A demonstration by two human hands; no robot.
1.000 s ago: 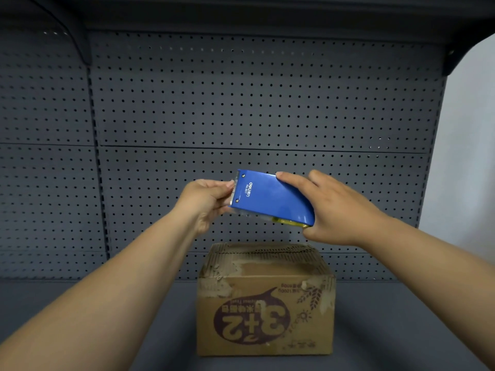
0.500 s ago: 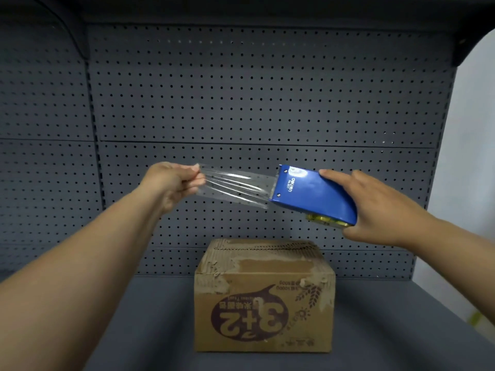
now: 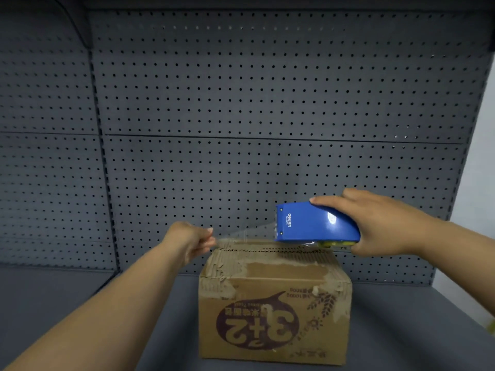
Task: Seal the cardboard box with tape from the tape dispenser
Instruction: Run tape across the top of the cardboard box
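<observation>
A blue tape dispenser (image 3: 317, 223) is gripped by the right hand (image 3: 375, 223), just above the far right top edge of a cardboard box (image 3: 273, 303). A clear tape strip (image 3: 246, 232) is pinched in the left hand (image 3: 191, 241), stretched between both hands over the box top.

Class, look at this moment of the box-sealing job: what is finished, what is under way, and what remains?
Done: a length of clear tape is pulled out of the blue dispenser. In hand: the left hand pinches the free end at the top left edge of the cardboard box, while the right hand holds the dispenser just above its top right. Left: pressing the tape down and cutting it; whether it touches yet cannot be told.
</observation>
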